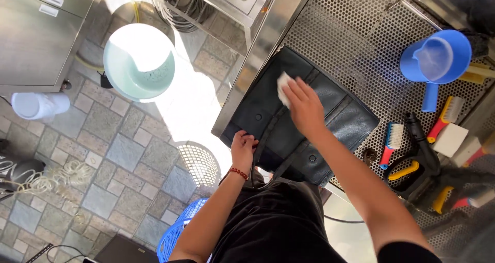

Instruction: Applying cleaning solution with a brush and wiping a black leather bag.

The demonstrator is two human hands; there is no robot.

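1. Your black leather bag [299, 121] is lying flat on the perforated metal worktop [356, 46], with its near-left edge hanging a bit over the worktop's edge.
2. Your right hand [304, 107] is spread flat on top, pressing a small white cloth [283, 86] into the leather near the far side of the bag. Fingers are closed down on the cloth, not gripping the bag itself.
3. Your left hand [242, 148] is clamped on the near edge, right by the strap. Good, keep it there so the bag doesn't skate while you rub.
4. I'd say go with short, even strokes and light pressure, and work around the snaps instead of over them.
5. Watch that overhang; if it's sliding, nudge the bag further onto the worktop.
6. The brushes [394, 139] and the blue jug [435, 59] sit well off to the right, so your elbow has room.
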